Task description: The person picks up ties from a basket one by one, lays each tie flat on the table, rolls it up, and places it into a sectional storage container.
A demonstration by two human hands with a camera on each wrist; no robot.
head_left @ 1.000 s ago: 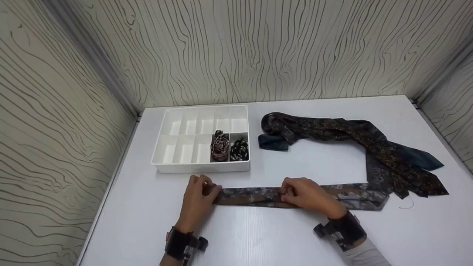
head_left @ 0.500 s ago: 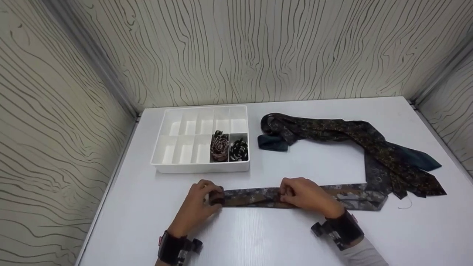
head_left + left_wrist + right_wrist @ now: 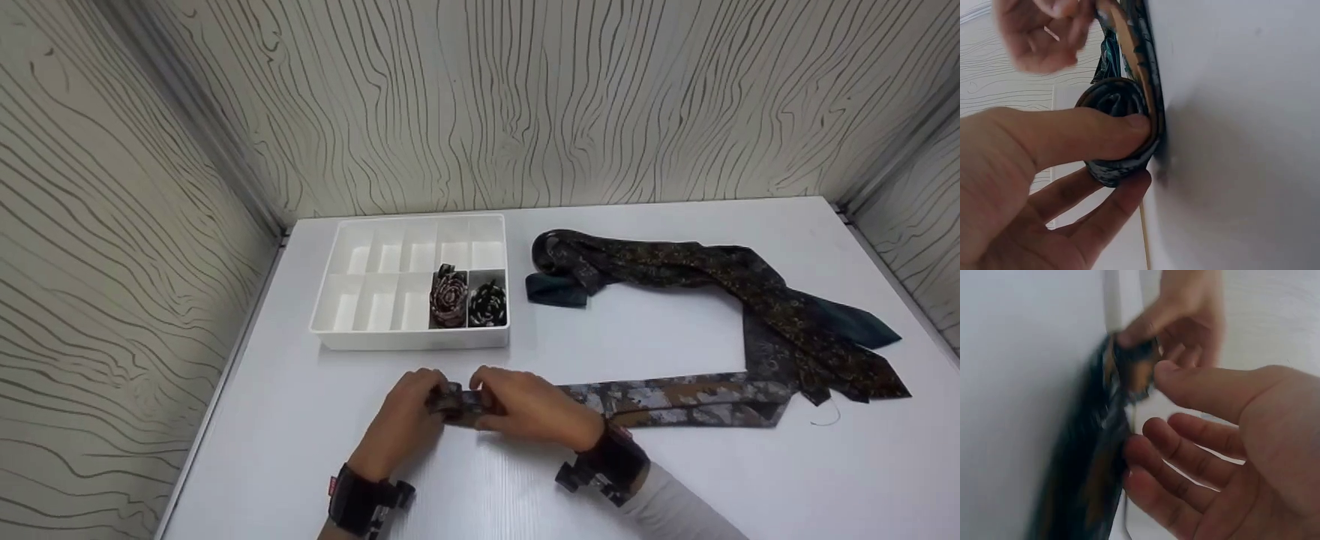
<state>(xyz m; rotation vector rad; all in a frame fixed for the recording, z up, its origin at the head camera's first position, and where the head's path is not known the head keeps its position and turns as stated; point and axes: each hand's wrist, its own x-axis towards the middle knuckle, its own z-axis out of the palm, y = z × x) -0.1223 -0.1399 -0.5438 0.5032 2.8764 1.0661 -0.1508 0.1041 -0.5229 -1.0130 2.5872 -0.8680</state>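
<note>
A grey, brown and white patterned necktie [image 3: 667, 397] lies lengthwise along the table, its left end wound into a roll [image 3: 1109, 169]. My left hand [image 3: 409, 409] grips that roll, the thumb pressed across its coiled side and the fingers beneath it in the left wrist view. Close by on the right, my right hand [image 3: 532, 409] hovers around the flat strip beside the roll. In the right wrist view its thumb tip is right at the roll's edge, while its loosely bent fingers [image 3: 1196, 467] lie alongside the strip without closing on it.
Behind the hands stands a white divided tray [image 3: 412, 341]. Two compartments hold a maroon rolled tie [image 3: 449, 298] and a black-and-white rolled tie [image 3: 487, 304]. Several dark ties [image 3: 675, 262] lie heaped at right, overlapping the necktie's far end. Patterned panels [image 3: 480, 105] enclose the table.
My right hand has let go of the necktie's middle and slid left, close to my left hand. The left end has been wound into a thicker roll in my left hand.
</note>
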